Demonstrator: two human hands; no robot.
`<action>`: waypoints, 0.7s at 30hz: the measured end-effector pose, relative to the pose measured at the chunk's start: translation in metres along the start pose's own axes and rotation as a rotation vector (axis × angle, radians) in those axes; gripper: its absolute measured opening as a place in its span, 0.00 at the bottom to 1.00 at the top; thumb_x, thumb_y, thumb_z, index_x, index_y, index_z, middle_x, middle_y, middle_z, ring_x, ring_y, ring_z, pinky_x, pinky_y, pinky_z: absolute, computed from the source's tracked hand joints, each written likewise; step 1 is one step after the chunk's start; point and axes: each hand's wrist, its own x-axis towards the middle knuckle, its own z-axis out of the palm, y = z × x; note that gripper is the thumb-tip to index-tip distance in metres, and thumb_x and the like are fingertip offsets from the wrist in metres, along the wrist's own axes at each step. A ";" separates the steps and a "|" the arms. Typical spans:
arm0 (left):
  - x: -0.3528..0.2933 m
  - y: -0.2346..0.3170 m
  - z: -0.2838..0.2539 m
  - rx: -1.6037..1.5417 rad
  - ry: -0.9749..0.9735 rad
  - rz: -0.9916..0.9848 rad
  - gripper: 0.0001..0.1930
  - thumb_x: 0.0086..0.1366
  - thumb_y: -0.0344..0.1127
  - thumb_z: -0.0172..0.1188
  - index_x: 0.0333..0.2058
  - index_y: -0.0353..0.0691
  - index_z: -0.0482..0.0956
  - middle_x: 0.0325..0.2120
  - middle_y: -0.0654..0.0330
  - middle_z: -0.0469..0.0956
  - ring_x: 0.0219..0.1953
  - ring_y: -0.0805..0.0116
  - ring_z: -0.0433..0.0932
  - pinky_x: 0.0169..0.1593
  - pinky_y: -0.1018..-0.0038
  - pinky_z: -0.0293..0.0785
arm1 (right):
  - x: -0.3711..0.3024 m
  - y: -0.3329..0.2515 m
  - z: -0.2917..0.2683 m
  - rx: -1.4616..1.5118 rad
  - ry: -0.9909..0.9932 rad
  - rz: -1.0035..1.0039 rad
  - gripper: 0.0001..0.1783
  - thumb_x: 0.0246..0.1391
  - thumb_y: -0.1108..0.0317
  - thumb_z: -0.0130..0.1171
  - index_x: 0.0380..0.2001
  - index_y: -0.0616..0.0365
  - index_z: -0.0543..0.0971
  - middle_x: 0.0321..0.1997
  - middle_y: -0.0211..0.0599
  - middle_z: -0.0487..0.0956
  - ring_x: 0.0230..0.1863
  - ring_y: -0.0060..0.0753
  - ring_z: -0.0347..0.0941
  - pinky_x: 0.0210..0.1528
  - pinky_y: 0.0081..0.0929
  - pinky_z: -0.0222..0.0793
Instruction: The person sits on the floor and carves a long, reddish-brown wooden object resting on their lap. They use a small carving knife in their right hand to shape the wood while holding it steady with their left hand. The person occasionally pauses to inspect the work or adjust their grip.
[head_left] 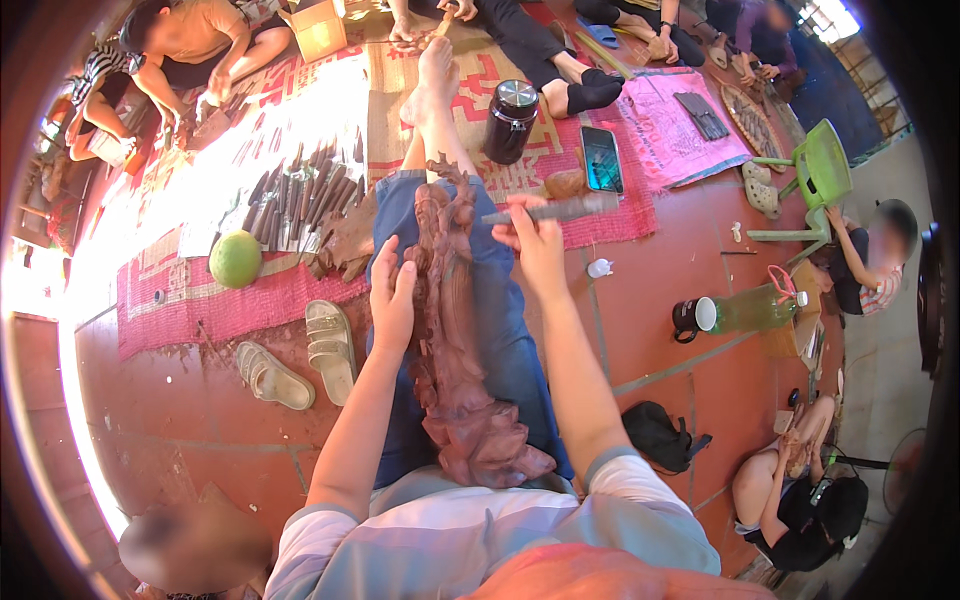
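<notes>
A reddish-brown carved wooden figure (457,340) lies lengthwise on my lap, its broad base toward my belly and its finely carved top toward my knees. My left hand (393,300) is beside the figure's left edge, fingers extended and not wrapped round it; whether the thumb presses on the wood I cannot tell. My right hand (535,245) is closed on a slim grey carving tool (570,209), its narrow end pointing left toward the upper part of the figure. Motion blurs the tool slightly, and a gap shows between its tip and the wood.
Dark-handled carving tools (315,195) lie on the mat beside a green round fruit (235,259). Beyond my right hand are a phone (602,160), a black flask (511,122), a mug (692,319) and a green bottle (750,311). Sandals (330,350) lie left; several people sit around.
</notes>
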 end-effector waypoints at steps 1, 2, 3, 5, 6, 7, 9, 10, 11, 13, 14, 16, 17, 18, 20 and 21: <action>-0.006 -0.001 -0.004 -0.021 -0.017 0.026 0.25 0.67 0.29 0.51 0.62 0.36 0.63 0.64 0.51 0.59 0.66 0.58 0.59 0.66 0.65 0.56 | 0.010 0.000 0.000 -0.050 -0.043 -0.017 0.09 0.60 0.69 0.59 0.41 0.62 0.76 0.37 0.31 0.77 0.38 0.21 0.76 0.44 0.22 0.76; -0.011 -0.004 -0.008 -0.046 -0.033 0.059 0.25 0.67 0.28 0.51 0.62 0.36 0.63 0.64 0.52 0.59 0.66 0.59 0.59 0.66 0.65 0.56 | 0.023 -0.001 0.001 -0.101 -0.091 -0.041 0.09 0.60 0.70 0.59 0.41 0.62 0.76 0.37 0.30 0.77 0.37 0.20 0.76 0.44 0.21 0.76; -0.017 -0.008 -0.013 -0.078 -0.047 0.094 0.25 0.67 0.28 0.50 0.63 0.36 0.63 0.65 0.52 0.59 0.66 0.60 0.59 0.66 0.65 0.56 | 0.033 -0.004 0.002 -0.159 -0.140 -0.068 0.08 0.60 0.70 0.59 0.41 0.61 0.76 0.37 0.29 0.77 0.37 0.20 0.75 0.43 0.21 0.76; -0.026 -0.011 -0.019 0.219 -0.128 0.367 0.28 0.62 0.25 0.52 0.62 0.36 0.64 0.64 0.50 0.61 0.67 0.55 0.59 0.68 0.63 0.53 | 0.045 -0.013 0.006 -0.355 -0.313 -0.092 0.08 0.58 0.71 0.60 0.40 0.60 0.76 0.34 0.28 0.77 0.35 0.17 0.73 0.40 0.19 0.71; -0.029 -0.001 -0.018 0.262 -0.143 0.360 0.28 0.60 0.26 0.52 0.61 0.36 0.66 0.64 0.49 0.61 0.67 0.55 0.59 0.68 0.63 0.52 | 0.049 -0.018 0.008 -0.450 -0.399 -0.100 0.08 0.57 0.72 0.61 0.39 0.59 0.76 0.33 0.27 0.77 0.34 0.16 0.72 0.38 0.18 0.69; -0.030 0.007 -0.017 0.303 -0.160 0.354 0.28 0.59 0.26 0.53 0.60 0.36 0.67 0.64 0.48 0.61 0.67 0.54 0.59 0.68 0.63 0.51 | 0.054 -0.021 0.009 -0.544 -0.484 -0.107 0.08 0.56 0.72 0.62 0.38 0.58 0.76 0.31 0.26 0.78 0.33 0.14 0.71 0.37 0.17 0.67; -0.027 0.007 -0.017 0.298 -0.168 0.356 0.26 0.59 0.28 0.52 0.59 0.37 0.69 0.64 0.49 0.61 0.67 0.54 0.58 0.68 0.63 0.51 | 0.075 -0.017 0.004 -0.587 -0.553 -0.096 0.07 0.56 0.71 0.62 0.37 0.57 0.75 0.32 0.26 0.78 0.34 0.15 0.72 0.38 0.18 0.69; -0.026 0.006 -0.018 0.295 -0.170 0.355 0.26 0.59 0.28 0.52 0.58 0.37 0.70 0.65 0.49 0.60 0.67 0.54 0.58 0.68 0.63 0.51 | 0.086 -0.017 0.003 -0.559 -0.574 -0.082 0.07 0.57 0.70 0.62 0.36 0.57 0.75 0.32 0.26 0.78 0.34 0.16 0.73 0.39 0.18 0.69; -0.025 0.005 -0.018 0.284 -0.174 0.354 0.25 0.59 0.29 0.52 0.58 0.37 0.70 0.65 0.49 0.60 0.67 0.54 0.58 0.68 0.63 0.51 | 0.092 -0.020 0.004 -0.535 -0.593 -0.072 0.07 0.57 0.70 0.62 0.36 0.56 0.75 0.33 0.27 0.78 0.35 0.16 0.73 0.39 0.18 0.69; -0.025 0.004 -0.019 0.261 -0.186 0.352 0.25 0.59 0.29 0.51 0.57 0.36 0.71 0.65 0.48 0.60 0.67 0.53 0.58 0.68 0.63 0.50 | 0.097 -0.022 0.008 -0.402 -0.526 0.074 0.07 0.58 0.69 0.62 0.34 0.56 0.74 0.33 0.28 0.79 0.36 0.19 0.75 0.40 0.20 0.70; -0.024 0.004 -0.019 0.268 -0.188 0.350 0.25 0.59 0.29 0.51 0.57 0.36 0.71 0.65 0.48 0.60 0.67 0.53 0.58 0.68 0.62 0.50 | 0.098 -0.025 0.009 -0.391 -0.518 0.102 0.06 0.58 0.69 0.61 0.35 0.56 0.74 0.33 0.28 0.79 0.36 0.20 0.75 0.40 0.20 0.70; -0.024 0.002 -0.019 0.281 -0.196 0.345 0.25 0.59 0.28 0.51 0.58 0.36 0.71 0.65 0.48 0.60 0.67 0.53 0.57 0.68 0.62 0.50 | 0.099 -0.024 0.007 -0.453 -0.537 0.024 0.06 0.57 0.71 0.61 0.35 0.55 0.74 0.33 0.28 0.78 0.36 0.19 0.74 0.40 0.20 0.70; -0.025 0.000 -0.019 0.284 -0.200 0.336 0.25 0.59 0.28 0.51 0.57 0.36 0.71 0.65 0.48 0.60 0.68 0.53 0.57 0.68 0.62 0.50 | 0.099 -0.022 0.001 -0.533 -0.558 -0.088 0.06 0.56 0.72 0.62 0.35 0.55 0.74 0.33 0.27 0.78 0.37 0.19 0.74 0.39 0.19 0.70; -0.024 -0.001 -0.019 0.284 -0.199 0.343 0.25 0.59 0.28 0.51 0.57 0.36 0.71 0.65 0.48 0.60 0.68 0.53 0.57 0.68 0.62 0.50 | 0.096 -0.022 0.004 -0.571 -0.516 -0.133 0.07 0.53 0.75 0.62 0.34 0.55 0.74 0.32 0.25 0.76 0.37 0.17 0.72 0.40 0.19 0.69; -0.023 0.000 -0.018 0.268 -0.198 0.346 0.24 0.59 0.28 0.51 0.57 0.36 0.72 0.65 0.48 0.60 0.67 0.53 0.57 0.68 0.62 0.50 | 0.094 -0.026 0.005 -0.662 -0.558 -0.168 0.09 0.49 0.76 0.66 0.32 0.54 0.75 0.30 0.21 0.75 0.35 0.14 0.69 0.39 0.19 0.67; -0.024 0.003 -0.019 0.275 -0.194 0.349 0.24 0.59 0.28 0.51 0.57 0.37 0.72 0.65 0.48 0.60 0.67 0.52 0.57 0.68 0.62 0.50 | 0.090 -0.029 0.010 -0.678 -0.577 -0.180 0.10 0.48 0.75 0.67 0.32 0.54 0.75 0.30 0.20 0.75 0.34 0.13 0.69 0.39 0.19 0.67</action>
